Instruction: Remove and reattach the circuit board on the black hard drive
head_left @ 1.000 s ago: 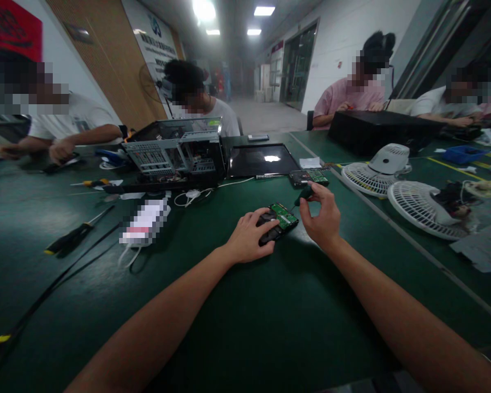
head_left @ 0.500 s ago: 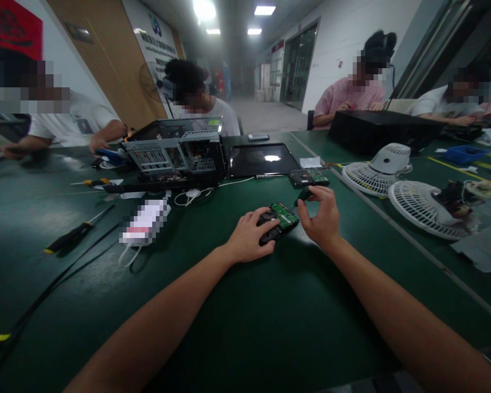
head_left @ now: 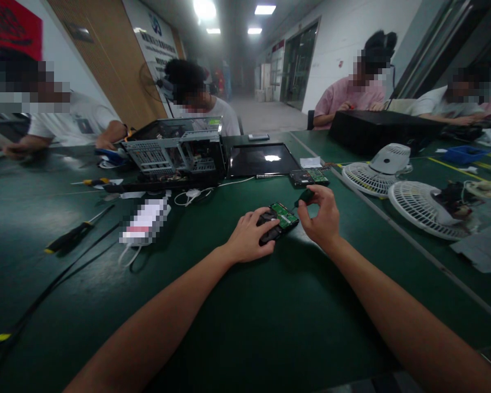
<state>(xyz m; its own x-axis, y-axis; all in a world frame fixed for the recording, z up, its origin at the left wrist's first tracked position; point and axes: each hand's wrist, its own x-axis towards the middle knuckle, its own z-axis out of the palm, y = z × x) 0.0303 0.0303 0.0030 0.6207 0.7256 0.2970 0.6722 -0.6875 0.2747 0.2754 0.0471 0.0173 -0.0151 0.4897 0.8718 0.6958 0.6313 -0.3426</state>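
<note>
A hard drive (head_left: 285,216) with its green circuit board facing up lies on the green table in the middle of the view. My left hand (head_left: 251,234) grips it from the left, fingers over its black part and thumb at the near edge. In my right hand (head_left: 322,214) is a small screwdriver (head_left: 305,196) with a dark handle, pinched between thumb and fingers. Its thin shaft slants down to the drive's far right edge; the tip is too small to make out. Just beyond, a second hard drive (head_left: 310,178) rests on the table.
An open computer case (head_left: 172,155) stands at the back left, beside a dark flat panel (head_left: 263,160). Another screwdriver (head_left: 76,234) and a phone (head_left: 145,221) lie to the left. White fan parts (head_left: 423,207) sit on the right. Several people work around the table.
Both hands and the hard drive stay in place, with at most a tiny shift of the screwdriver handle. The person at the far left has moved a hand slightly.
</note>
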